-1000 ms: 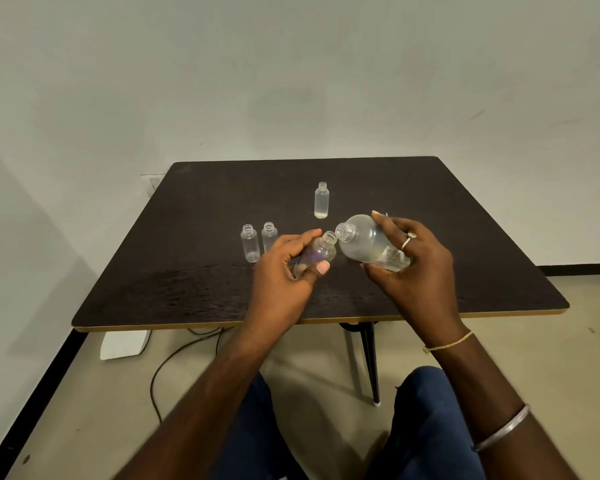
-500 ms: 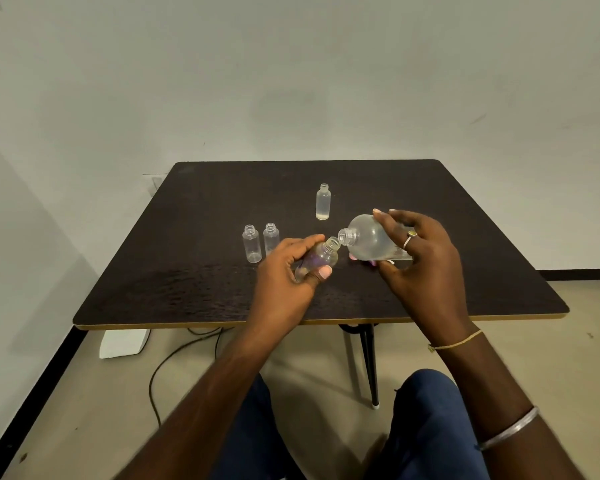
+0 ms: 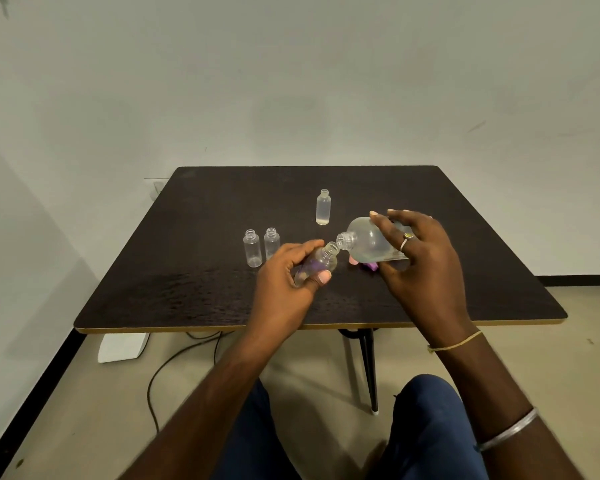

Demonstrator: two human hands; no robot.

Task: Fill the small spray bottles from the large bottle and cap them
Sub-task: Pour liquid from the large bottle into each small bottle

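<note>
Head view: my left hand [image 3: 284, 284] is gripping a small clear plastic bottle [image 3: 318, 266], my right hand [image 3: 421, 261] a tipped large clear bottle [image 3: 366, 241]; I'm risking spilling if mouths misalign

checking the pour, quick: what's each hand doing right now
Left hand: grips a tilted small bottle.
Right hand: grips the large bottle, tipped mouth to mouth with it.
</note>
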